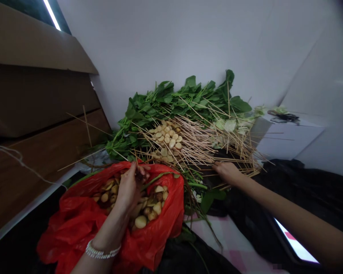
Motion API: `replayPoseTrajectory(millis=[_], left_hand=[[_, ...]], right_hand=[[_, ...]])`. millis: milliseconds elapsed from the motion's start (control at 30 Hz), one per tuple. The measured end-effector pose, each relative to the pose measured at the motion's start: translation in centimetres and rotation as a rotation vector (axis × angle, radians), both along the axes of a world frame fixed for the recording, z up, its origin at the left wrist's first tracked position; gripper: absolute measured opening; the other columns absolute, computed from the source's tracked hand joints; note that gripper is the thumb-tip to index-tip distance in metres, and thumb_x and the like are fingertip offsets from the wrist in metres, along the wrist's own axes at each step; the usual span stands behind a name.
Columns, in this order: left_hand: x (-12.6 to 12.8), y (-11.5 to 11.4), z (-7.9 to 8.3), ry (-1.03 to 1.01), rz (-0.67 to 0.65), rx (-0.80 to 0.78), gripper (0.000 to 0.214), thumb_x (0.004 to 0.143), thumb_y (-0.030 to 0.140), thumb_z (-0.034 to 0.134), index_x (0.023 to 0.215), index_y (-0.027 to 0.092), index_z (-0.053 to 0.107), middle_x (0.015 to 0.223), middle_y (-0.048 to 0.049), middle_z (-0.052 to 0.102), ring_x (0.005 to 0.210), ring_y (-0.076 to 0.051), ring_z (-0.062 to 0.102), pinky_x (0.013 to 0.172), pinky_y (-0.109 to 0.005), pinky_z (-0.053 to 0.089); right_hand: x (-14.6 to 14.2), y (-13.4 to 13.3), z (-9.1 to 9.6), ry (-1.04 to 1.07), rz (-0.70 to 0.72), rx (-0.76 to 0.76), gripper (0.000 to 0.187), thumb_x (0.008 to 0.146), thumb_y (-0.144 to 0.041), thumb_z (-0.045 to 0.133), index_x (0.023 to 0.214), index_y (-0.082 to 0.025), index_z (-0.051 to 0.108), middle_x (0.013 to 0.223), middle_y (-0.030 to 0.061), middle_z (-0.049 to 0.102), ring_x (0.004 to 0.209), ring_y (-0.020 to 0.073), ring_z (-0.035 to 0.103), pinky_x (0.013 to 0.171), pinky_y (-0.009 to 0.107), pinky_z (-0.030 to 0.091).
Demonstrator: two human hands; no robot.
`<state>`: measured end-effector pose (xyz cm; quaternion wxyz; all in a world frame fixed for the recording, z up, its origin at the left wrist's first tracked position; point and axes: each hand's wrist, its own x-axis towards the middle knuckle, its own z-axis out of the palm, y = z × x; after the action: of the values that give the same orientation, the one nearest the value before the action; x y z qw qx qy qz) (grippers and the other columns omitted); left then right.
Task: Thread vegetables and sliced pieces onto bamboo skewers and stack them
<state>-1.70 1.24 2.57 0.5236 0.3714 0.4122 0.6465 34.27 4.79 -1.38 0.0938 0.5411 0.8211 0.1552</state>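
The left hand [129, 187] is down at the mouth of a red plastic bag [74, 232], its fingers curled over a dark lump among pale sliced tubers [140, 222]. The view there is poor, so what the fingers hold, if anything, is hard to make out. A pearl bracelet [103, 250] circles that wrist, and a green stem [157, 179] crosses the bag's opening just beside the hand.

The two hands are well apart. The right hand [228, 172] reaches across to the ends of a loose pile of thin wooden skewers [188, 140] and rests on them, though I cannot tell whether it is gripping any.

A heap of the same pale slices [167, 139] sits on top of the skewers, which fan out in many directions and partly cover a mound of leafy green stems [171, 101]. A few paler leaves [230, 125] lie at the mound's right end.

All of this rests against a white wall [165, 45]. To the left stand brown wooden panels [40, 114], with a white cord [20, 161] draped across them. To the right are a white box [288, 139] and a black cloth [300, 190], with the lit edge of a screen [295, 243] below it. A pink checked cloth [231, 239] shows beneath the bag's right side.
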Motion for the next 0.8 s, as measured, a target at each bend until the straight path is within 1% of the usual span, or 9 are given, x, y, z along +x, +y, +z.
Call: replayPoseTrajectory(millis=[133,200,333,400,433,533,633,733,800], left_hand=[[-1.3,0.0,0.8,-0.027,0.019,0.046,0.04,0.082,0.048,0.057,0.058,0.017,0.051,0.077,-0.0015,0.063,0.056,-0.009,0.052,0.049,-0.021,0.038],[-1.9,-0.1,1.3,0.015,0.015,0.058,0.038,0.082,0.048,0.056,0.06,0.018,0.052,0.078,-0.0016,0.064,0.056,-0.01,0.052,0.05,-0.022,0.04],[-3.0,-0.5,2.0,0.246,-0.03,0.046,0.028,0.077,0.046,0.063,0.073,0.018,0.059,0.076,-0.0013,0.066,0.058,-0.012,0.055,0.055,-0.023,0.043],[-3.5,-0.7,2.3,0.389,-0.06,0.045,0.029,0.075,0.047,0.066,0.074,0.018,0.06,0.073,-0.0012,0.065,0.059,-0.013,0.055,0.056,-0.023,0.044],[-3.7,-0.8,2.5,0.459,-0.08,0.048,0.03,0.074,0.047,0.067,0.073,0.018,0.061,0.07,-0.0014,0.065,0.059,-0.013,0.055,0.056,-0.023,0.043],[-4.6,-1.1,2.7,0.658,-0.202,0.057,0.029,0.074,0.046,0.066,0.069,0.017,0.064,0.064,-0.0016,0.062,0.057,-0.014,0.052,0.052,-0.022,0.041],[-5.6,-1.3,2.5,0.842,-0.394,0.079,0.021,0.073,0.038,0.067,0.068,0.018,0.067,0.064,-0.001,0.062,0.058,-0.015,0.052,0.054,-0.023,0.041],[-6.7,-1.2,2.0,1.06,-0.584,0.093,0.01,0.07,0.026,0.065,0.072,0.019,0.071,0.07,-0.0018,0.067,0.066,-0.017,0.058,0.063,-0.024,0.044],[-7.3,-1.1,1.5,1.179,-0.616,0.094,0.012,0.067,0.019,0.062,0.073,0.02,0.072,0.072,-0.0022,0.069,0.068,-0.017,0.059,0.065,-0.024,0.043]], right_hand=[[0.6,-0.5,0.3,0.008,0.019,0.023,0.027,0.084,-0.004,0.045,0.099,-0.015,0.063,0.093,0.0097,0.066,0.074,0.0161,0.064,0.057,0.024,0.037],[0.8,-0.9,0.6,0.015,0.024,0.042,0.028,0.082,-0.003,0.045,0.098,-0.016,0.063,0.092,0.0081,0.066,0.072,0.0163,0.063,0.054,0.025,0.035],[0.9,-2.1,1.9,0.039,0.024,0.091,0.024,0.084,-0.007,0.045,0.095,-0.017,0.063,0.092,0.0074,0.064,0.07,0.0175,0.062,0.053,0.027,0.034],[0.5,-3.0,2.9,0.078,0.052,0.15,0.021,0.087,-0.01,0.045,0.095,-0.017,0.062,0.094,0.0079,0.064,0.073,0.0189,0.061,0.056,0.029,0.037],[0.1,-3.5,3.4,0.116,0.085,0.203,0.019,0.088,-0.012,0.045,0.095,-0.017,0.062,0.094,0.0083,0.064,0.076,0.02,0.06,0.059,0.029,0.039],[-2.1,-5.4,5.3,0.281,0.22,0.38,0.016,0.092,-0.017,0.045,0.095,-0.016,0.061,0.091,0.0096,0.064,0.084,0.0234,0.057,0.073,0.033,0.043],[-5.7,-7.4,6.4,0.453,0.317,0.502,0.014,0.093,-0.016,0.045,0.095,-0.014,0.059,0.085,0.0094,0.064,0.084,0.023,0.056,0.079,0.035,0.043],[-9.3,-8.5,6.2,0.579,0.409,0.574,0.013,0.092,-0.012,0.045,0.094,-0.014,0.058,0.083,0.0093,0.064,0.078,0.021,0.057,0.076,0.034,0.044],[-11.3,-8.7,5.6,0.652,0.442,0.583,0.014,0.093,-0.012,0.044,0.096,-0.014,0.058,0.082,0.0083,0.064,0.075,0.0195,0.057,0.072,0.032,0.044]])
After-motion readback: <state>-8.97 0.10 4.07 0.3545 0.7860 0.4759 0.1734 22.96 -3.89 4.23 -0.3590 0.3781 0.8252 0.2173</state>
